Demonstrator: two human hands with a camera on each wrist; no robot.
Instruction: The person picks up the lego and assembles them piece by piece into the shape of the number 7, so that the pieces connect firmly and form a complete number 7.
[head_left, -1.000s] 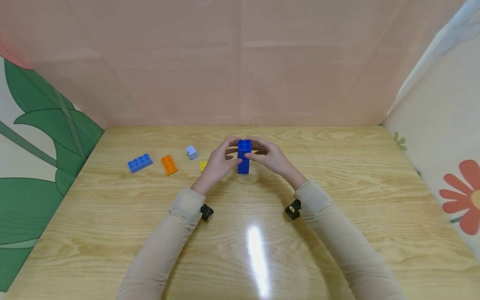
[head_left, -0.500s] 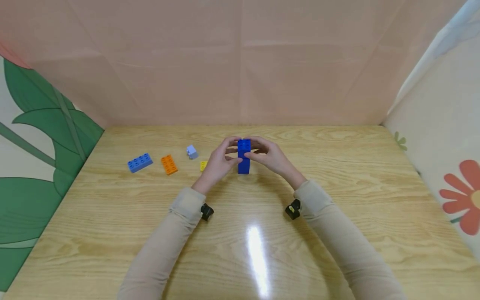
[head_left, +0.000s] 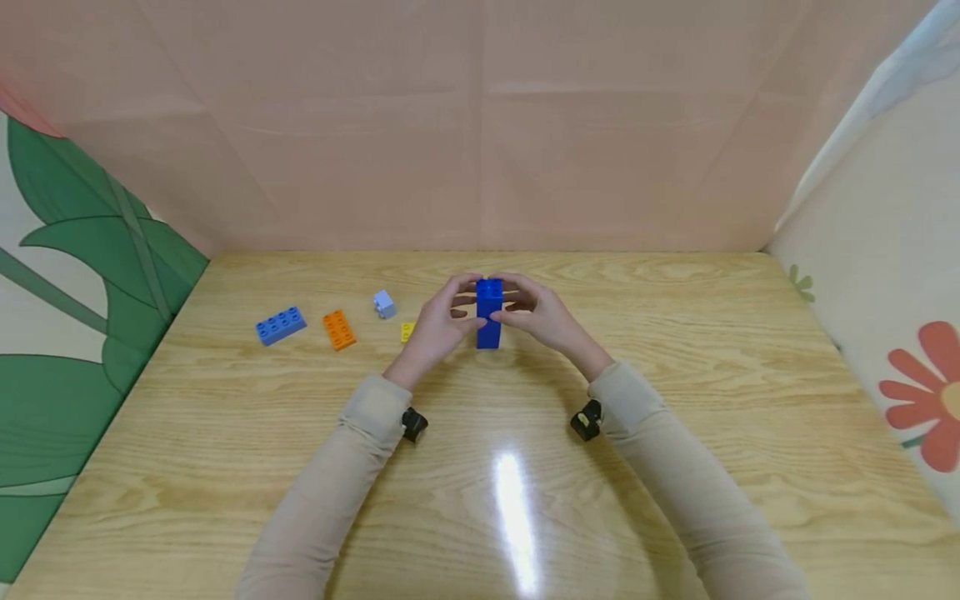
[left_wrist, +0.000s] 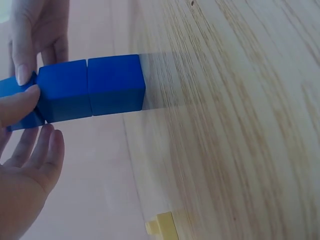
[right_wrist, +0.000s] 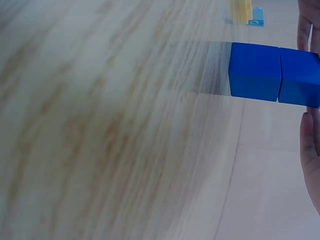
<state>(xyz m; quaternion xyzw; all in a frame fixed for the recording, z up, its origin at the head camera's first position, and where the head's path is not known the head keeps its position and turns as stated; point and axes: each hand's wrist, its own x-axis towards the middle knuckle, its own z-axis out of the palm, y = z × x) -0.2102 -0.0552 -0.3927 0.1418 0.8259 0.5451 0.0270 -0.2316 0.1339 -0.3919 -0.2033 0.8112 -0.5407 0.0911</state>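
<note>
A tower of several deep-blue toy building bricks (head_left: pixel 489 332) stands upright on the table, with studs on top. In the left wrist view the tower (left_wrist: pixel 90 90) appears sideways, and thin seams part its bricks. My left hand (head_left: pixel 441 323) grips the upper part from the left, its thumb on the near face. From the right, my right hand (head_left: pixel 546 317) holds the same upper part, thumb also in front. Fingers of both hands reach round toward the back, partly hidden by the tower. The right wrist view shows the lower bricks (right_wrist: pixel 255 72) and only part of the hands.
Left of the hands lie a blue eight-stud brick (head_left: pixel 281 326), an orange brick (head_left: pixel 339 330) and a small light-blue brick (head_left: pixel 385 305). A yellow brick (head_left: pixel 407 331) is partly hidden behind the left hand. A pink cloth backdrop (head_left: pixel 480 150) rises behind the wooden table (head_left: pixel 675 433).
The top brick has settled lower and lines up straighter with the one beneath. Both thumbs have slid slightly down the near face. The loose bricks have stayed put.
</note>
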